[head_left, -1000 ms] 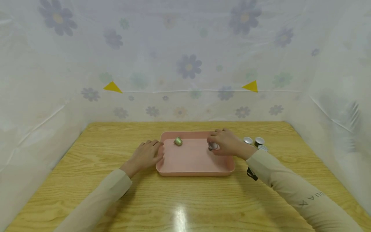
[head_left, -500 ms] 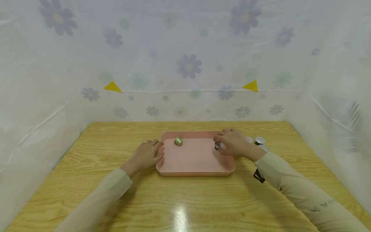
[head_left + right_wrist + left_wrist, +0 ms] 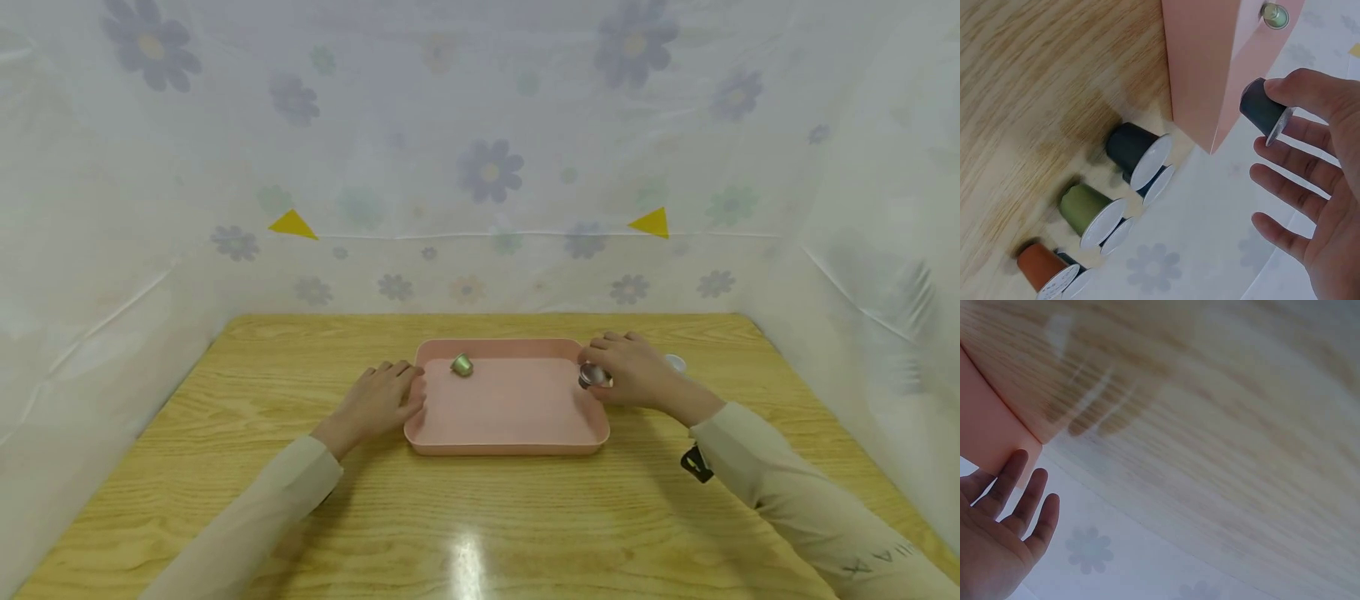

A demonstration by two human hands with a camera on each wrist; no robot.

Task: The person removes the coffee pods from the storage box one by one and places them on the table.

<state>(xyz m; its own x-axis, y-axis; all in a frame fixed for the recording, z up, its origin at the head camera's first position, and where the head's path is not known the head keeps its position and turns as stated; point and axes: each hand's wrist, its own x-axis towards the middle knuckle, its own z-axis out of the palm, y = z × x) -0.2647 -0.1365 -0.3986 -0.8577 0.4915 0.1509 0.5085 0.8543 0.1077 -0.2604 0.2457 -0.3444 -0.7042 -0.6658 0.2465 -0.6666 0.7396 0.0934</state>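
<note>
A shallow pink tray [image 3: 502,449] lies on the wooden table. My left hand [image 3: 375,406] rests at its left rim with fingers loosely extended; the left wrist view shows its fingertips [image 3: 1017,459] right at the tray wall. Over the tray's right rim, my right hand [image 3: 637,372] pinches a dark coffee capsule [image 3: 1257,103] between thumb and index finger, its silver foil lid [image 3: 592,374] facing up. The other three fingers of that hand are spread apart. A light green coffee capsule [image 3: 462,365] lies on its side in the tray's back left part.
Right of the tray, several capsules stand lid up on the table: a black one [image 3: 1135,153], a green one [image 3: 1090,214], an orange one [image 3: 1046,270] and others behind them. In the head view my right hand mostly hides them. A flower-printed sheet [image 3: 491,172] walls in the table.
My right hand has moved right with the dark capsule, from inside the tray to over its right rim. The left hand and the light green capsule have stayed put.
</note>
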